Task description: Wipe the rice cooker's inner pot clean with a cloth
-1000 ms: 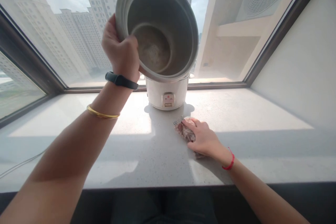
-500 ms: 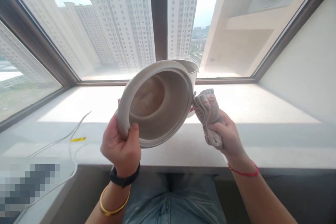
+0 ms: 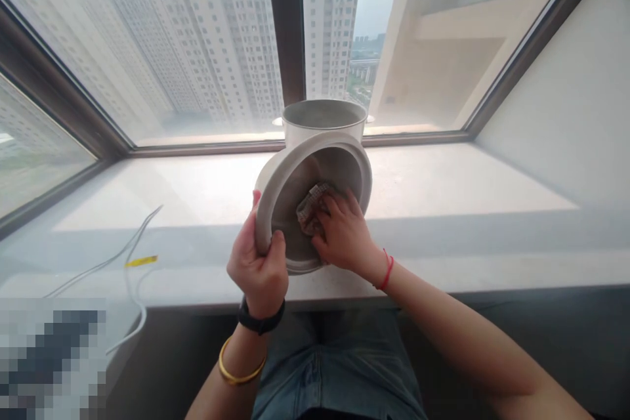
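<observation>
Pot (image 3: pixel 295 184): tilted, above surface (image 3: pixel 443 197) edge, before cooker (image 3: pixel 325 121). Left hand (image 3: pixel 258 269) clamps rim. Right hand (image 3: pixel 344 236) presses cloth (image 3: pixel 310 207) inside. Risk: one-sided grip, pushing may twist pot free.

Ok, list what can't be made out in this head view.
- Bottom of the inner pot: covered by the right hand and the cloth it presses inside.
- Cooker body: its lower part sits behind the pot.
- Lower left corner: pixelated, contents unreadable.
- White cable: runs into that blurred patch, so its end is lost.
- Left hand: fingers behind the rim unseen.
</observation>
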A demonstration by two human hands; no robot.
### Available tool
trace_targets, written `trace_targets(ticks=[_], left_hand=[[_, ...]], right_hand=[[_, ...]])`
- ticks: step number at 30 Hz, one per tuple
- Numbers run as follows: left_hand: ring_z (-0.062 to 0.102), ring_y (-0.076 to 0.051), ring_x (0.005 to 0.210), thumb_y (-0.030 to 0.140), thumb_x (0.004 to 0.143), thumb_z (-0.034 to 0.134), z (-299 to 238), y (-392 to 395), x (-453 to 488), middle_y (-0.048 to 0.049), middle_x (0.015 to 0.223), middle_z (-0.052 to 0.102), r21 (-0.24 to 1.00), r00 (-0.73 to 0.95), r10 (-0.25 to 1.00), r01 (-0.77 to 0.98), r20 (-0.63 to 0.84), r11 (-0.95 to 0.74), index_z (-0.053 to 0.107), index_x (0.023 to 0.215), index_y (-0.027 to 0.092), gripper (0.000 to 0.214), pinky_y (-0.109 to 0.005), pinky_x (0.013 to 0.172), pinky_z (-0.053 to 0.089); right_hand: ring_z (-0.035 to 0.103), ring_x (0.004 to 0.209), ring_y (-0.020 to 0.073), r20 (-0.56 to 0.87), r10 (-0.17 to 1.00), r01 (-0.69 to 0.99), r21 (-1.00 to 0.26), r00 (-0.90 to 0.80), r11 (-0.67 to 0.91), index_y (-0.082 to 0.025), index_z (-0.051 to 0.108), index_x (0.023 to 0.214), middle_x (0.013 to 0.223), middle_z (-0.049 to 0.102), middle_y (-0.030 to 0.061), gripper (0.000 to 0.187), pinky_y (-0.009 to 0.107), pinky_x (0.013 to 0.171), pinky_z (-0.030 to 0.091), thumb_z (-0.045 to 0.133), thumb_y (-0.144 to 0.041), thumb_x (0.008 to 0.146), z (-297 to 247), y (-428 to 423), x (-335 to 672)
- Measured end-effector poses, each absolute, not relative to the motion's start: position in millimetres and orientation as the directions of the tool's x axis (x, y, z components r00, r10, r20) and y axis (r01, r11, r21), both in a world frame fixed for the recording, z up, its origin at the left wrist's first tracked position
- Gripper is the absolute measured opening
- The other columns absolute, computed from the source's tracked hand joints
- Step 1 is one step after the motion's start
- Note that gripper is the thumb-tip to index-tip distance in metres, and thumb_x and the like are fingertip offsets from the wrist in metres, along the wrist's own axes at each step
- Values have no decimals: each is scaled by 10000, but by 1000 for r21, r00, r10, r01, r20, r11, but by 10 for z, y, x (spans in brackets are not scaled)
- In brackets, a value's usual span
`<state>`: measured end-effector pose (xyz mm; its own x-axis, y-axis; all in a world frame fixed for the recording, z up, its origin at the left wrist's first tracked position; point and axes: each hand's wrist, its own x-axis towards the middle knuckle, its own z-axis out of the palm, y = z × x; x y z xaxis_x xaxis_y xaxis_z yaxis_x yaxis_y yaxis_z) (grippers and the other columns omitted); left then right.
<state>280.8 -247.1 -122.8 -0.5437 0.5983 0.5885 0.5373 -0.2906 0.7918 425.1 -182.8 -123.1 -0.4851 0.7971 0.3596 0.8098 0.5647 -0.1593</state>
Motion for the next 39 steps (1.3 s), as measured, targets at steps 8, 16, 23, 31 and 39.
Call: trace_targets(ticks=[8, 16, 23, 31, 39], left_hand=[[555, -250, 1323, 208, 870, 609, -1113, -2426, 2900, 19, 1389, 620, 725, -410, 616, 532, 672, -437, 626, 1320, 310, 462, -453, 1167, 430], [675, -268, 1142, 198, 771, 707, -802, -2477, 2532, 21, 1209, 723, 745, -429, 634, 541, 644, -391, 703, 1244, 281, 480, -395, 1034, 551], [689, -268, 1073, 136, 720, 687, -424, -2395, 2430, 0, 1125, 752, 717, -226, 762, 569, 607, -403, 733, 1201, 227, 492, -406, 1025, 536], [672, -290, 1093, 81, 679, 597, -259, -2044, 2368, -36, 1109, 747, 837, -74, 888, 376, 454, -397, 722, 1206, 187, 552, -428, 1025, 519], [646, -333, 1126, 126, 648, 693, -66, -1630, 2224, -89, 1098, 727, 897, 154, 936, 270, 317, -349, 706, 1200, 166, 554, -492, 1048, 477]], right_hand=[[581, 1145, 233, 282, 785, 538, -599, -551, 593, -201, 581, 1349, 1328, 599, 86, 455, 361, 1008, 458, 426, -238, 923, -1237, -2077, 4025], [505, 1256, 364, 288, 763, 733, -228, -578, 641, -117, 652, 1279, 1403, 549, 183, 536, 484, 1018, 415, 554, -380, 822, -1224, -2043, 4207], [350, 1385, 420, 350, 651, 706, 46, -674, 706, 4, 675, 1226, 1473, 472, 255, 551, 561, 1160, 234, 583, -384, 846, -1229, -1946, 4387], [469, 1318, 301, 227, 678, 588, -358, -699, 725, -207, 487, 1471, 1432, 558, 113, 724, 457, 1084, 367, 435, -689, 933, -1138, -2210, 4231], [482, 1223, 369, 196, 645, 632, -134, -738, 763, -295, 485, 1456, 1312, 592, 128, 762, 486, 949, 385, 706, -407, 736, -1169, -2073, 4353]])
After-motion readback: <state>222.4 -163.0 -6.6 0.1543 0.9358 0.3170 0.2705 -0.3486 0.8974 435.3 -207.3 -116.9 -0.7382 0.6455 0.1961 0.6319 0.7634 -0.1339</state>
